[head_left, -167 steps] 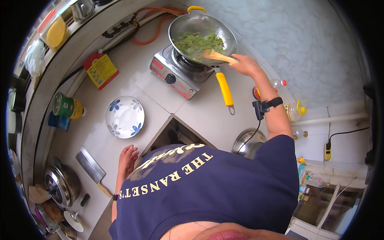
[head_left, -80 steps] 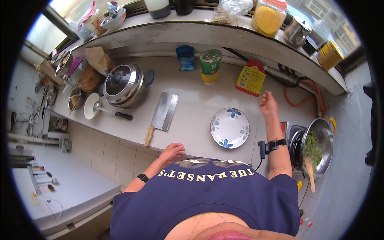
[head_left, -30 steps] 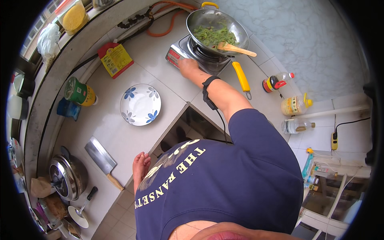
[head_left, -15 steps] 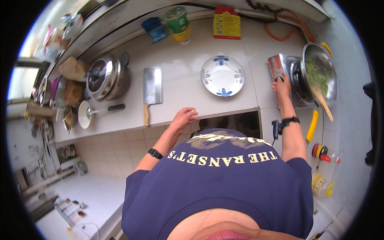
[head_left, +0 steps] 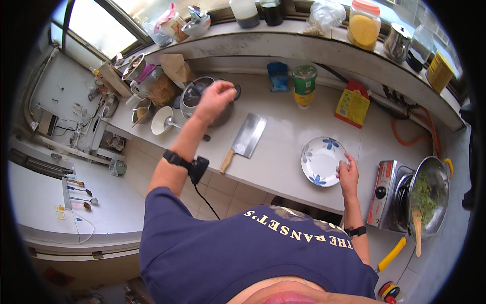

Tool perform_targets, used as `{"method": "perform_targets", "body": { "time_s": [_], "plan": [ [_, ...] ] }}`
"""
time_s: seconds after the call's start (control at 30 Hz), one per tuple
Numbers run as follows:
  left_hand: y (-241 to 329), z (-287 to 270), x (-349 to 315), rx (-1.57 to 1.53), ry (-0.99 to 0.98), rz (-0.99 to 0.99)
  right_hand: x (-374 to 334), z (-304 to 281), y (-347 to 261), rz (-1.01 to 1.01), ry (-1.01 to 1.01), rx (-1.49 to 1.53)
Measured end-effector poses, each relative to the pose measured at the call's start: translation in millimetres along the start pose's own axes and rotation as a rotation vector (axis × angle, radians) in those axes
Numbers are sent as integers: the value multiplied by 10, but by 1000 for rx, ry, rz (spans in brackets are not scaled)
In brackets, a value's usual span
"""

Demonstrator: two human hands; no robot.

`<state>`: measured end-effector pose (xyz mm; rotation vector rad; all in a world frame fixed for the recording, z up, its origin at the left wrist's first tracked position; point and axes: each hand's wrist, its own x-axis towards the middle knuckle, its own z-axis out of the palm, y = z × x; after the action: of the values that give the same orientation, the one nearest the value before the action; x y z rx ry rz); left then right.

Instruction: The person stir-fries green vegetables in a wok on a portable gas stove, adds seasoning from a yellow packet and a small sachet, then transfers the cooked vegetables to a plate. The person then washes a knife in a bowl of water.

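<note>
1. Plate: I locate the white, blue-flowered plate (head_left: 318, 159) on the counter (head_left: 283, 126), to the left of the right hand (head_left: 348, 176) and well apart, to the right, from the left hand (head_left: 216, 99).
2. Right hand: I see it at the plate's right rim, fingers partly bent, thumb and fingertips overlapping the edge. I cannot tell whether they grip it.
3. Left hand: I see it in front of the lidded metal pot (head_left: 221, 118), covering part of it from my viewpoint. Its fingers are curled; I cannot tell whether they touch the pot or have hold of anything.
4. Between the hands: I note a cleaver (head_left: 249, 137) flat on the counter, its wooden handle toward the person.
5. Right side: I note the gas stove (head_left: 383, 197) beyond the right hand. The wok (head_left: 439, 202) sits over it, containing greens (head_left: 424, 193) and a wooden spatula (head_left: 417, 232).
</note>
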<state>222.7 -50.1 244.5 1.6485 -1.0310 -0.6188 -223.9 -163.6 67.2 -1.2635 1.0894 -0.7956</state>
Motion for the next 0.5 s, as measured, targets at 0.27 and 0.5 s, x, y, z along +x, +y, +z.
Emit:
{"method": "perform_targets", "body": {
  "time_s": [0.27, 0.5],
  "plan": [
    [104, -1242, 1703, 480, 619, 107, -58, 108, -31, 33, -35, -109],
    [113, -1377, 2761, 837, 763, 257, -251, 201, 17, 99, 27, -181]
  ]
}}
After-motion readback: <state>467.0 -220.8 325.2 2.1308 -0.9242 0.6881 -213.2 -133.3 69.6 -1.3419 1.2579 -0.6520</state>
